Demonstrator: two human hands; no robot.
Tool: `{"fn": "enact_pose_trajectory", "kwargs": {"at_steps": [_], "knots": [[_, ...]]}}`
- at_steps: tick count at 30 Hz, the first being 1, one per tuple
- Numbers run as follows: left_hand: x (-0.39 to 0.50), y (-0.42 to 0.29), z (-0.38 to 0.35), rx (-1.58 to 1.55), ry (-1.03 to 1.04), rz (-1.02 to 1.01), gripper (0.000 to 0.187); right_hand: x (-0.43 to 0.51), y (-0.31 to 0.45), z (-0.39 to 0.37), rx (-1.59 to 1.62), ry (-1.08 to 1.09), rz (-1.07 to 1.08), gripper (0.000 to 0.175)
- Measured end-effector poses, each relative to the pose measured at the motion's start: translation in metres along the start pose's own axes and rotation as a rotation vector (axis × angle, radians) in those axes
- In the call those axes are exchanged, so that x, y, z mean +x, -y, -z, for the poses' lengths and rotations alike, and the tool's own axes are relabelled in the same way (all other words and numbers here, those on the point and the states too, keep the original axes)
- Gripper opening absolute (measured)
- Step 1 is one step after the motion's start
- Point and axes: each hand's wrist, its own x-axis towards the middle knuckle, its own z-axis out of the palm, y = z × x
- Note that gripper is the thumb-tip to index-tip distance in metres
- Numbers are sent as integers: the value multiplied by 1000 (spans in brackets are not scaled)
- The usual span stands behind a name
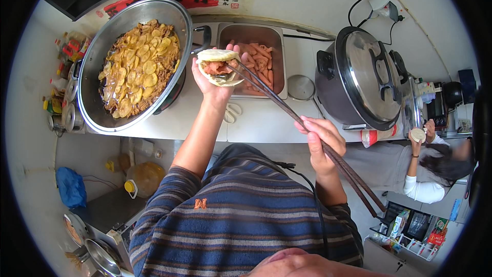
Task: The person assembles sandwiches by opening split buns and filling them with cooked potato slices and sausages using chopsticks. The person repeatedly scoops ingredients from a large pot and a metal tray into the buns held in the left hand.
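Note:
My left hand [220, 86] holds up a split flatbread bun [218, 57] with its opening towards me. Reddish meat and something dark and leafy fill the bun [217, 68]. In my right hand [323, 142] is a pair of long dark wooden chopsticks [282, 104], gripped around their middle. Their tips touch the filling at the bun's right side. Behind the bun sits a rectangular steel pan [285, 65] of sausages [262, 61], partly hidden by my left hand and the chopsticks. A big steel pot [90, 96] at left contains potato slices and shredded brown food [142, 69].
A large lidded electric cooker [355, 80] stands on the right of the counter [265, 127]. A ladle [301, 87] and white-handled scissors [232, 112] lie near the pan. At far right another person [403, 169] holds a round flatbread [418, 135]. An oil jug [144, 180] stands below left.

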Motion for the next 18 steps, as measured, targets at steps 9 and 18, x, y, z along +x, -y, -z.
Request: {"fn": "enact_pose_trajectory", "kwargs": {"at_steps": [9, 18], "knots": [[-1, 1, -8, 6, -63, -16, 54, -4, -5, -14, -92, 101, 84, 17], [-3, -1, -15, 25, -31, -41, 50, 9, -23, -25, 61, -22, 14, 18]]}}
